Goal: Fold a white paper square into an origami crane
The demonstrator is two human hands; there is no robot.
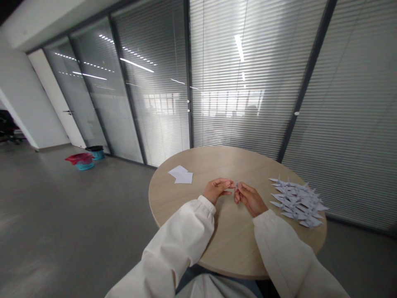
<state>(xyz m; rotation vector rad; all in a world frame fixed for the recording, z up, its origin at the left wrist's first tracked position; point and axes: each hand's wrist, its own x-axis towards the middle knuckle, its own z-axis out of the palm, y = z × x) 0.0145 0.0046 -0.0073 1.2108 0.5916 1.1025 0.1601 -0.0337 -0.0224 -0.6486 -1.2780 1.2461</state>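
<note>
Over the middle of the round table, my left hand (218, 188) and my right hand (249, 198) meet at their fingertips. Between them is a small piece of folded paper (236, 185), pale grey-white and mostly hidden by the fingers. Both hands pinch it, my right thumb and fingers closed around its right side. To the right lies a group of several folded paper cranes (297, 200) with pointed tips, set close together. Left of my hands, a few flat white paper sheets (183, 177) overlap on the tabletop.
The round wooden table (229, 159) stands close to a glass partition (235, 103) with blinds. On the floor at the left are a blue bin with a red liner (81, 160) and another blue bin with a black liner (96, 152). A white door (58, 99) stands farther back.
</note>
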